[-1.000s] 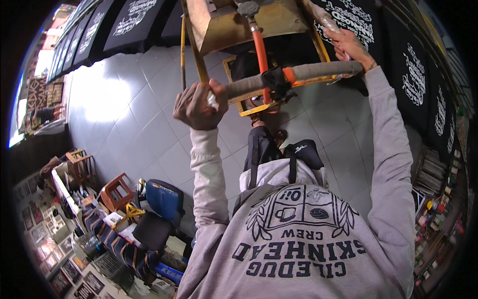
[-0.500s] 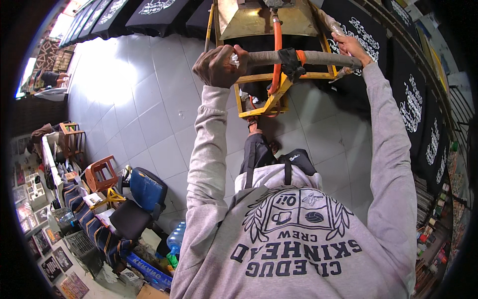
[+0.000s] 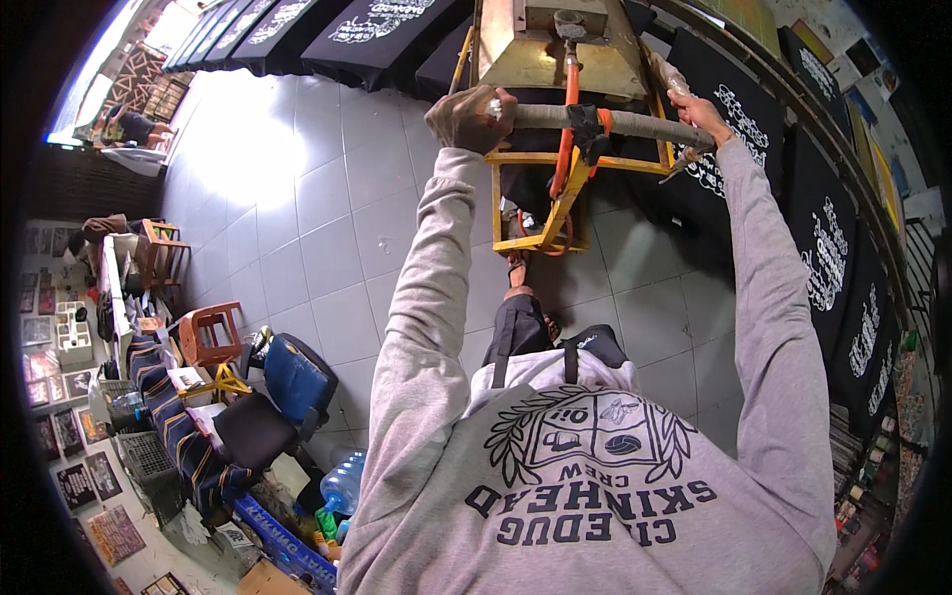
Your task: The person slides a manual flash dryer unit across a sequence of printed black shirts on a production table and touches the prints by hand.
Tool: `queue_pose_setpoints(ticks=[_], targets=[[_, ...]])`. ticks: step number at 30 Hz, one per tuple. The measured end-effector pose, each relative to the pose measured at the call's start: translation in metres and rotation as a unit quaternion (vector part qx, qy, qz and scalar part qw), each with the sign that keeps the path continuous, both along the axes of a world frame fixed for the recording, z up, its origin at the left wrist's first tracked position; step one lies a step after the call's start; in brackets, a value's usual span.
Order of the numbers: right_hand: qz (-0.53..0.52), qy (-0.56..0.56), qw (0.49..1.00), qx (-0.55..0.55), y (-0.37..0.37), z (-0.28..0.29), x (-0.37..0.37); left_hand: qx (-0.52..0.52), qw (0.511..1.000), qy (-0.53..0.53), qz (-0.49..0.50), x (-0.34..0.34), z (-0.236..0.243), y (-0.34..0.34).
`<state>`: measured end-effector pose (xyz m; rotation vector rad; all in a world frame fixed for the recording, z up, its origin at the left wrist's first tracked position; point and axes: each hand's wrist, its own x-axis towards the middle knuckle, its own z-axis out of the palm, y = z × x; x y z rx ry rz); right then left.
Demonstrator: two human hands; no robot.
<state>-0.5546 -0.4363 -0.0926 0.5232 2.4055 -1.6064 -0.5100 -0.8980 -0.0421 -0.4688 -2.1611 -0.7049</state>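
Note:
My left hand [image 3: 472,119] is closed round the left end of a handlebar [image 3: 640,123] wrapped in grey tape. Something small and white shows at its fingers, too small to name. At the bar's right end, my right hand [image 3: 700,113] grips the wrapped handle where it bends away. The bar belongs to a yellow-framed cart [image 3: 540,241] carrying a boxy metal hood [image 3: 555,71]. An orange hose [image 3: 568,129] runs down from the hood and passes behind the bar, where black wrapping [image 3: 587,133] is tied round its middle.
Black shirts with white prints [image 3: 833,258] line a long rack on the right, and more [image 3: 372,32] hang along the far side. At left stand a wooden stool [image 3: 210,333], a blue-backed chair [image 3: 297,382] and a water bottle [image 3: 344,483]. Grey tiles [image 3: 327,218] cover the floor.
The cart and its handlebar sit slightly farther right in the picture, and more of the hood shows. The surroundings have shifted a little too. Both hands keep their grip.

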Motion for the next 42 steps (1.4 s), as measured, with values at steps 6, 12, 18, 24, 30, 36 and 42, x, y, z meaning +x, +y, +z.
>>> queue_pose_setpoints(ticks=[6,12,18,24,30,36,42], targets=[[0.028,-0.017,0.999,0.003,0.034,-0.008,-0.033,0.056,0.996,0.061,-0.013,-0.018,-0.004,0.025],[0.063,-0.022,0.997,-0.031,0.070,-0.004,-0.049,0.058,0.996,0.071,0.007,-0.022,-0.013,0.055],[0.026,-0.052,0.997,-0.045,0.082,0.014,-0.056,0.084,0.994,0.071,-0.008,-0.027,-0.014,0.083],[0.010,-0.052,0.997,-0.051,0.090,0.012,-0.062,0.089,0.994,0.058,-0.014,-0.036,-0.013,0.087],[0.045,-0.050,0.995,-0.069,0.095,0.006,-0.076,0.080,0.995,0.063,-0.015,-0.054,-0.015,0.083],[0.032,-0.051,0.995,-0.084,0.091,0.001,-0.080,0.054,0.998,0.038,-0.010,-0.058,-0.013,0.079],[0.037,-0.026,0.997,0.068,0.092,0.003,-0.081,0.062,0.997,0.035,-0.021,-0.057,-0.010,0.079]])
